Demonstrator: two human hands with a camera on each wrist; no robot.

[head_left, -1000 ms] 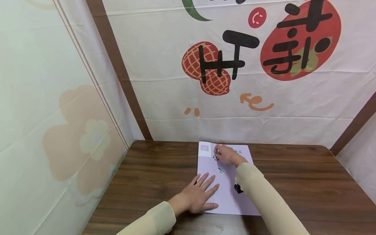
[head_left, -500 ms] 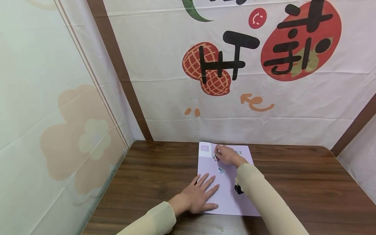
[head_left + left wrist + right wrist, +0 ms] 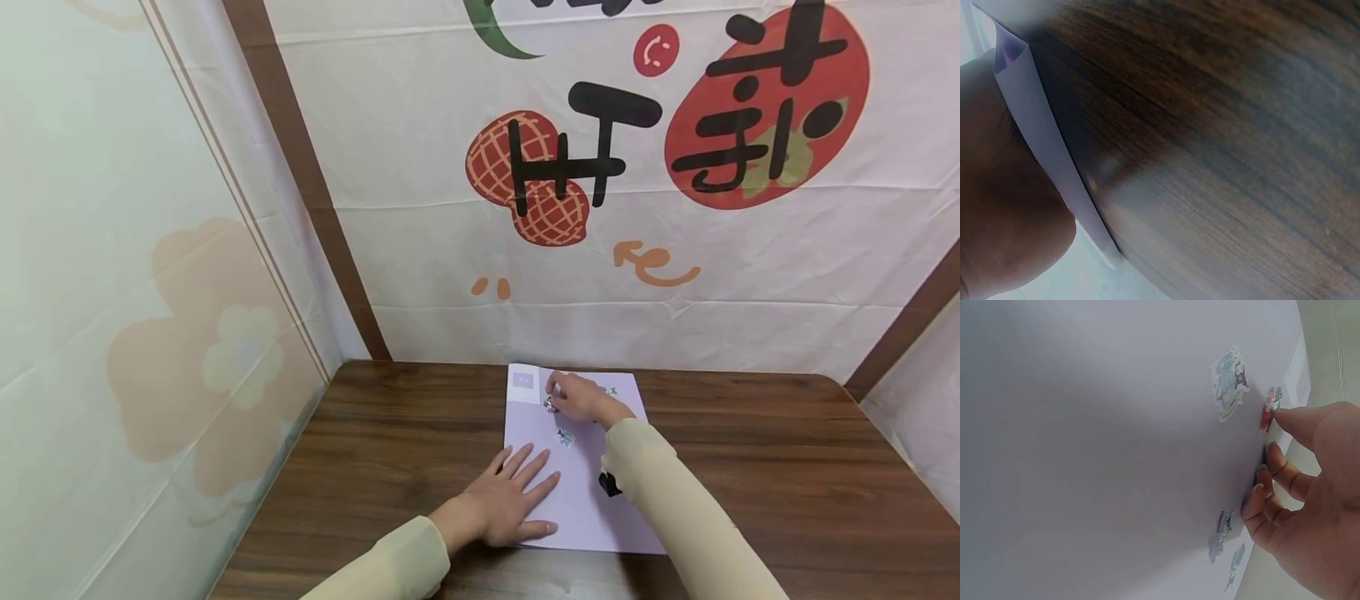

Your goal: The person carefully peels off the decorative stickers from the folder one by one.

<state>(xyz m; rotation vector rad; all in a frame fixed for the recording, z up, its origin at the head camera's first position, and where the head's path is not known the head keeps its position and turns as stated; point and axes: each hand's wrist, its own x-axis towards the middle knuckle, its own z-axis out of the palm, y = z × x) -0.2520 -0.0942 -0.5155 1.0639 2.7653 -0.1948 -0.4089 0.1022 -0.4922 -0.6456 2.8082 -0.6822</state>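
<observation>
A lilac sheet (image 3: 573,508) lies on the brown wooden table. My left hand (image 3: 506,504) rests on its lower left part with fingers spread; its side and the sheet's edge (image 3: 1054,140) show in the left wrist view. Over the upper part of the sheet is my right hand (image 3: 579,395), its straight thumb (image 3: 1300,425) touching a small sticker (image 3: 1268,412) with red on it. The other fingers are loosely bent, their tips at the sheet, apart from the thumb. A bluish sticker (image 3: 565,436) is stuck lower down. Two more stickers (image 3: 1219,537) sit beside the right hand.
A white and lilac printed patch (image 3: 522,381) marks the sheet's top left corner. Partly under the right sleeve shows a black object (image 3: 609,482). Behind the table (image 3: 412,425) hangs a white cloth (image 3: 420,250) with printed pictures; another cloth (image 3: 165,375) hangs at the left.
Hardly anything differs. My right thumb stays at the red sticker with only slight movement, and my left hand keeps its place on the sheet.
</observation>
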